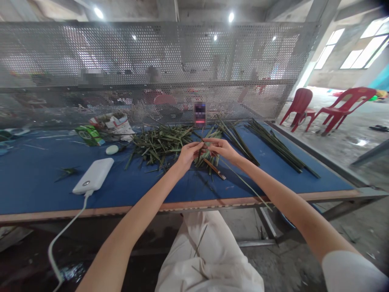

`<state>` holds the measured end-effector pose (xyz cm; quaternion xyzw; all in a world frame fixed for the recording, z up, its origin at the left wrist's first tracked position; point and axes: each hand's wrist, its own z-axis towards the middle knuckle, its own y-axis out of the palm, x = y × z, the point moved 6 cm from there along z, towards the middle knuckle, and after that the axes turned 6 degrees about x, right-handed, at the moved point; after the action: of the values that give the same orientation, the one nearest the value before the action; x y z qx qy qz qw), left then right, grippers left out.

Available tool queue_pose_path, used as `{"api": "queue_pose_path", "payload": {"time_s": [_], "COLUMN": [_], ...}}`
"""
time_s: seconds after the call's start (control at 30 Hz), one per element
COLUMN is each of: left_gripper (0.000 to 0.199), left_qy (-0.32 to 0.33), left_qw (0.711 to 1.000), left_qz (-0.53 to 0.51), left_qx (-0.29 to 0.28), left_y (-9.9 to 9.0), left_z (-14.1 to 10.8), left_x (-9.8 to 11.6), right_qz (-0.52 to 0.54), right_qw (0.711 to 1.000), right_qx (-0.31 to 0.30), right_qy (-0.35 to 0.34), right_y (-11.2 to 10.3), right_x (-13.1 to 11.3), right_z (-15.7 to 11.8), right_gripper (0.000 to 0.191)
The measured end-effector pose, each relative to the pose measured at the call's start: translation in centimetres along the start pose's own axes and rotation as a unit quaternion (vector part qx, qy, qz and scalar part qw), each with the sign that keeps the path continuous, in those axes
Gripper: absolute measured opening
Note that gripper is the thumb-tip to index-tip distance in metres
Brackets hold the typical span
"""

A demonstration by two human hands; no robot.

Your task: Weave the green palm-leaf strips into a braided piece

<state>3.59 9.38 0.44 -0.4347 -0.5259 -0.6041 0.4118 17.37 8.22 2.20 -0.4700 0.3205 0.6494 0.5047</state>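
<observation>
My left hand [190, 153] is closed in a pinch on green leaf strips over the middle of the blue table. Close against it, my right hand [221, 149] pinches the same small work, with the fingertips of both hands almost meeting. A long thin leaf strip [247, 185] trails from below my right hand past the table's front edge. Beneath the hands lie cut leaf pieces [199, 163] and a brown, flat, narrow piece [215, 169] whose kind I cannot tell. The fingers partly hide what is between them.
A heap of leaf pieces [162, 142] lies left of the hands; long leaf bundles [276, 146] lie right. A white power bank [94, 175] with a cable sits on the blue table [133, 188]. Perforated metal panels [146, 52] stand behind; red chairs [343, 107] are beyond.
</observation>
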Motion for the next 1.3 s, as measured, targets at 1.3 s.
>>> {"api": "queue_pose_path", "payload": {"time_s": [1.3], "left_gripper": [0.028], "left_qy": [0.038], "left_qw": [0.997], "left_qz": [0.061], "left_qx": [-0.028], "left_y": [0.5], "left_z": [-0.1], "left_x": [0.4], "right_qz": [0.238], "right_qw": [0.958], "right_qx": [0.142], "right_qy": [0.066], "right_y": [-2.8], "right_x": [0.6], "right_z": [0.9], "right_gripper": [0.029]}}
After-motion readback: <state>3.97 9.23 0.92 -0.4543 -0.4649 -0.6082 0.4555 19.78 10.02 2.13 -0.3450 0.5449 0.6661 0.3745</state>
